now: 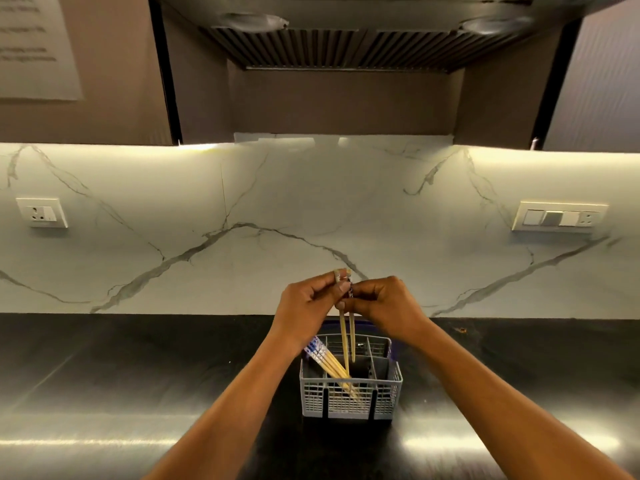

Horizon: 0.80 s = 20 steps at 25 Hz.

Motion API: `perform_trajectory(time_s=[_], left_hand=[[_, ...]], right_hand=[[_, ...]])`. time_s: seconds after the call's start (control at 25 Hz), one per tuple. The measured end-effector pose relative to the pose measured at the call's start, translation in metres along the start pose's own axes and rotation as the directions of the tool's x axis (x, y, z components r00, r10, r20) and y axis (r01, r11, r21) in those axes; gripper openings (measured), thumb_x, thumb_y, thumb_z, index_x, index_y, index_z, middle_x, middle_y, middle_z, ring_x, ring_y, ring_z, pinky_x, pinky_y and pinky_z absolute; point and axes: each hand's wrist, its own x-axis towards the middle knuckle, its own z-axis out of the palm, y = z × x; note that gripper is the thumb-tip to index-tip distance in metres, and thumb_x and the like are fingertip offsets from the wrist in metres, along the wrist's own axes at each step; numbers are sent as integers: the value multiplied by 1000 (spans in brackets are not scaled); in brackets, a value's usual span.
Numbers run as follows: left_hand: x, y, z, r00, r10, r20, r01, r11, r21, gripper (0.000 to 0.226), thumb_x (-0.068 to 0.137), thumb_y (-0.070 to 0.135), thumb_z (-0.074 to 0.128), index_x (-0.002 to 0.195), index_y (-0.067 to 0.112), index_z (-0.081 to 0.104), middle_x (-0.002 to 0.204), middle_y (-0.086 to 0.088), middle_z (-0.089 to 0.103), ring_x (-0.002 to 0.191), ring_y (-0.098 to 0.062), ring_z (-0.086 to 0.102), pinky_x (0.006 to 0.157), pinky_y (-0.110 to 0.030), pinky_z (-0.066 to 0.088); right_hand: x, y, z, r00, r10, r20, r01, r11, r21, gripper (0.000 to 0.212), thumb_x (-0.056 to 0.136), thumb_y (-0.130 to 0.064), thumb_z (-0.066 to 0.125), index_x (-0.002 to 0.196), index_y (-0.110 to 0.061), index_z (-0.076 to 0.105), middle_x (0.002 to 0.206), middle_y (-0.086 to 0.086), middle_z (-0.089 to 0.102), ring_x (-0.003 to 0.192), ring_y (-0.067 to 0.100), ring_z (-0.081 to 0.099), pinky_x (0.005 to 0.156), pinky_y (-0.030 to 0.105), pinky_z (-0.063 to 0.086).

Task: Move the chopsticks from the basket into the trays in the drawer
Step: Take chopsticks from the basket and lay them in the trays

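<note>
A grey plastic basket [350, 400] with several compartments stands on the dark countertop [138, 393]. Both hands hold a pair of pale wooden chopsticks [347, 336] upright above it. My left hand [308, 308] pinches their patterned top ends, and my right hand [386, 301] grips the same ends from the right. The chopsticks' thin tips hang just inside the basket's rim. Several more chopsticks [327, 362] with blue-and-white patterned ends lean to the left in the basket. No drawer or tray is in view.
A white marble backsplash [242, 209] rises behind the counter, with a socket [42, 213] at left and a switch plate [558, 218] at right. A range hood [349, 32] hangs overhead between dark cabinets.
</note>
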Motion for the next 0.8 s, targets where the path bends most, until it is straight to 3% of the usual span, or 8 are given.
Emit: perform_trajectory(time_s=[0.12, 0.28, 0.52, 0.68, 0.8], left_hand=[[-3, 20, 5, 999, 48, 10, -47, 996, -73, 24, 91, 16, 66, 111, 27, 72, 105, 7, 76, 103, -2, 69, 87, -12, 52], [-10, 37, 14, 996, 43, 72, -38, 997, -62, 23, 89, 22, 67, 111, 25, 73, 106, 7, 76, 102, -2, 69, 90, -17, 52], [-24, 43, 22, 998, 7, 59, 1, 991, -132, 21, 88, 20, 68, 108, 22, 75, 103, 4, 77, 100, -7, 71, 90, -21, 54], [-27, 51, 22, 995, -103, 8, 100, 943, -318, 21, 92, 15, 63, 111, 12, 72, 101, -5, 77, 99, -20, 73, 90, -35, 57], [-25, 57, 12, 982, -187, -12, 156, 849, -506, 24, 91, 11, 64, 114, 5, 69, 102, -15, 76, 97, -28, 74, 85, -43, 60]], right_hand=[[-12, -16, -20, 999, -35, 35, 32, 994, 102, 17, 84, -22, 74, 97, -11, 78, 87, 0, 79, 80, 11, 75, 84, 27, 60], [-25, -25, -37, 993, -73, 91, 61, 990, 127, 16, 87, -17, 71, 99, -8, 77, 89, 7, 78, 81, 19, 76, 85, 28, 60], [-45, -35, -45, 989, -35, 147, 8, 984, 178, 12, 85, -13, 73, 95, -8, 77, 85, 8, 78, 80, 20, 76, 81, 24, 59], [-57, -35, -38, 994, -13, 112, -9, 980, 197, 21, 89, -25, 67, 98, -10, 78, 88, 8, 78, 83, 24, 75, 84, 29, 59], [-78, -25, -27, 993, 34, 116, -59, 973, 222, 27, 91, -31, 61, 100, -11, 76, 90, 9, 77, 85, 27, 74, 82, 32, 60]])
